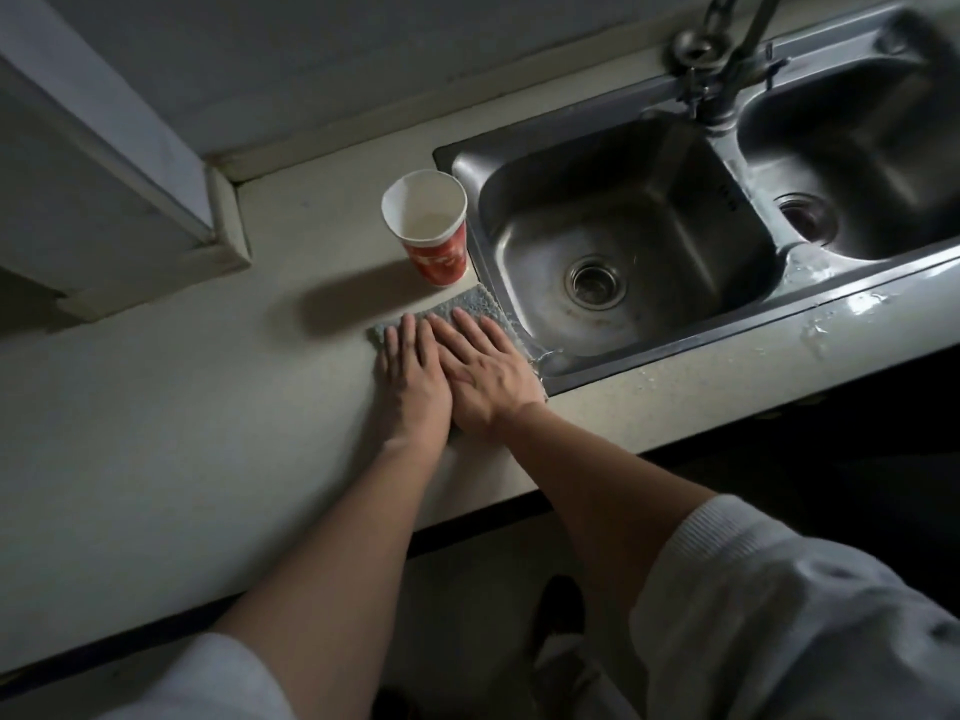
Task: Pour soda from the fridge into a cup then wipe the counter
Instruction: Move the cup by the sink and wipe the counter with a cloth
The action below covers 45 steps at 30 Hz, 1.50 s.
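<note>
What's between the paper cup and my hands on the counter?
Head view: only the far end of the grey cloth, pressed under the left hand and right hand, lies before the cup.

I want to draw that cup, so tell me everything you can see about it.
The cup looks like paper, red with white marks outside, white inside, its rim slightly bent. It stands upright on the pale counter, right beside the sink, just behind the grey cloth. Some pale liquid sits inside. Nobody holds it.
</note>
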Available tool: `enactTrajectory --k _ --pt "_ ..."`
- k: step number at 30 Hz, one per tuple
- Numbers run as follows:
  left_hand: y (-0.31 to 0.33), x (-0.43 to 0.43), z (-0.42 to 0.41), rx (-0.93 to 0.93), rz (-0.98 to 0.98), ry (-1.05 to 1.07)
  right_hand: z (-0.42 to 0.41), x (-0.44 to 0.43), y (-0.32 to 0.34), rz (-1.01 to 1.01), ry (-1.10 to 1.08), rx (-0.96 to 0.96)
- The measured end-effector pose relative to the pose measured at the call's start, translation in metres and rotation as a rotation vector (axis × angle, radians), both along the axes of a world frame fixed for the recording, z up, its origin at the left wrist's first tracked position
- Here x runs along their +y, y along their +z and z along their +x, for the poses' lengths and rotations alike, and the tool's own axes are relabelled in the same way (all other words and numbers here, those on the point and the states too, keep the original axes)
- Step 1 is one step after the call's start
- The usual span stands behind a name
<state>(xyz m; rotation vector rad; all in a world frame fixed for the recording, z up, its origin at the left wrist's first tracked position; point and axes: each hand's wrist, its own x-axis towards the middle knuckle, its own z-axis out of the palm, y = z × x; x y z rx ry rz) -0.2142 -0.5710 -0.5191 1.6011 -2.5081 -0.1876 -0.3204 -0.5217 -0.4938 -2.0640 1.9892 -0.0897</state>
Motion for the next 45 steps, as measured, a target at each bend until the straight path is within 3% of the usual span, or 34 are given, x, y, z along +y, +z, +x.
enactTrajectory --k 10,20,25,30,38,45 --pt "0.006 0.013 0.028 0.037 0.07 -0.005 0.031 0.009 0.007 0.027 -0.022 0.001" --pt "0.008 0.005 0.25 0.006 0.043 0.174 0.248 -0.015 0.018 0.128 0.203 -0.068" --pt "0.006 -0.042 0.354 0.046 0.088 0.289 0.349 -0.07 0.018 0.153 0.282 -0.094" --pt "0.0 -0.114 0.433 -0.042 0.032 0.303 0.422 -0.145 0.009 0.117 0.302 -0.114" --pt "0.006 -0.219 0.409 -0.071 0.054 0.09 0.405 -0.225 0.001 0.049 0.09 -0.072" --pt "0.01 -0.216 0.327 -0.018 0.087 0.053 0.334 -0.211 0.003 0.04 -0.029 -0.035"
